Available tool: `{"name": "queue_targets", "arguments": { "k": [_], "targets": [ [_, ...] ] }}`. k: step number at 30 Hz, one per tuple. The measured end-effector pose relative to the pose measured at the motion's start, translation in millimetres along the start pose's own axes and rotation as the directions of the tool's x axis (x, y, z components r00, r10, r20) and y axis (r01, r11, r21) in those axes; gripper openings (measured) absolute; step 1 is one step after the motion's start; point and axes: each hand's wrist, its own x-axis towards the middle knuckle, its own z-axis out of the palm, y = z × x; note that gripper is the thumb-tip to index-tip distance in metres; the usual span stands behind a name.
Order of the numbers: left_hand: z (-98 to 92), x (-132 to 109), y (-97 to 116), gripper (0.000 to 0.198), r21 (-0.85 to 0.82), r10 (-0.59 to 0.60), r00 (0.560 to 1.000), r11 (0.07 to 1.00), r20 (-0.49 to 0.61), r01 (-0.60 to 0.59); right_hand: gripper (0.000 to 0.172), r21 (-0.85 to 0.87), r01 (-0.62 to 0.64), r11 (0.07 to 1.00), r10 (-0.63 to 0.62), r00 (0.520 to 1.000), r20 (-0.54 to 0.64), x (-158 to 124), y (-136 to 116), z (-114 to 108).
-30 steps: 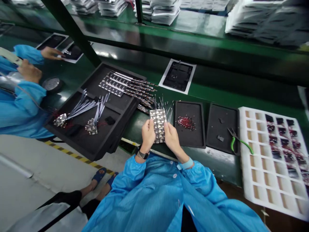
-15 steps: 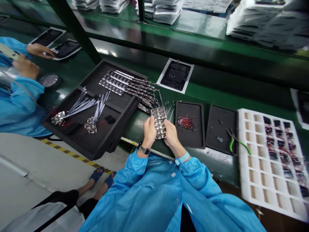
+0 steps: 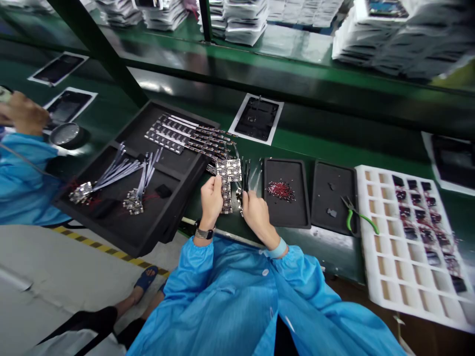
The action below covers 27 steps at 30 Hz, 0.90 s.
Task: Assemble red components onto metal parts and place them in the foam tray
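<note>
My left hand (image 3: 211, 200) is closed on a panel of small circuit boards (image 3: 226, 192), thumb on its face. The panel has a stepped outline, wider at the top and narrow along the left. My right hand (image 3: 255, 211) is closed beside it, fingers pinched on a small circuit board piece (image 3: 239, 199), mostly covered by the fingers. A narrow gap shows between that piece and the panel's lower part. Behind the hands lie thin flat cables (image 3: 254, 173) and long strips of components (image 3: 208, 138) reaching out from a black tray (image 3: 178, 168).
Right of my hands, one shallow black tray (image 3: 305, 217) holds red-and-black small parts (image 3: 281, 191); another (image 3: 321, 173) has green-handled pliers (image 3: 351, 217) over its edge. A white compartment tray (image 3: 386, 267) stands far right. A co-worker's hand (image 3: 25, 113) is at left.
My hands have moved apart slightly. The panel, a full rectangle before, now lacks its lower right part, and a small piece is in my right hand. The co-worker's hands have shifted.
</note>
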Motion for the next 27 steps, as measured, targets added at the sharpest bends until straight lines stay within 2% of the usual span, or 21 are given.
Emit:
{"name": "queue_targets", "arguments": {
  "k": [3,6,7,9,10,12,14,16,18,20,24,27],
  "targets": [
    [-1.5,-2,-3,0.052,0.003,0.004,1.0,1.0,0.025,-0.004,0.029,-0.182,-0.002,0.983,0.011,0.999,0.047,-8,-5,-4],
    [1.8,-9,-8,0.051,0.006,0.008,0.999,1.0,0.033,-0.008,0.03,-0.127,0.043,0.991,-0.045,0.999,-0.017,-11,-2,-15],
    [3.3,-12,-9,0.05,0.0,0.007,0.999,1.0,0.045,-0.007,0.032,-0.053,0.059,0.997,-0.061,0.997,-0.053,-10,0,-20],
    [6.8,-20,-8,0.05,-0.017,0.004,0.997,1.0,0.079,-0.003,0.043,0.204,0.056,0.977,-0.042,0.996,-0.076,-3,3,-26],
    [8.6,-24,-7,0.051,-0.023,0.002,0.994,1.0,0.105,0.0,0.049,0.366,0.022,0.93,-0.008,0.999,-0.04,2,4,-28],
    [12.3,-33,-4,0.053,-0.023,-0.009,0.984,1.0,0.179,0.013,0.057,0.633,-0.1,0.768,0.066,0.995,0.078,14,3,-29],
    [15.4,-38,-1,0.054,-0.026,-0.033,0.966,0.999,0.257,0.041,0.056,0.751,-0.168,0.638,0.115,0.986,0.123,23,-1,-26],
    [17.6,-38,2,0.053,-0.044,-0.037,0.957,0.998,0.288,0.052,0.054,0.769,-0.124,0.627,0.134,0.99,0.051,27,-7,-21],
    [19.1,-34,5,0.051,-0.053,-0.019,0.967,0.998,0.254,0.033,0.054,0.753,-0.062,0.655,0.105,0.994,-0.01,26,-12,-18],
    [20.1,-27,6,0.052,-0.038,0.004,0.981,0.999,0.195,0.004,0.054,0.757,-0.038,0.652,0.064,0.998,-0.005,23,-16,-15],
    [23.5,-16,0,0.055,-0.062,0.02,0.995,0.998,0.102,-0.014,0.053,0.833,-0.071,0.549,0.025,0.997,0.068,24,-20,-10],
    [28.4,-14,-11,0.054,-0.132,0.001,0.997,0.991,0.083,0.01,0.053,0.876,-0.134,0.463,0.046,0.991,0.127,29,-19,-4]
  ]
}}
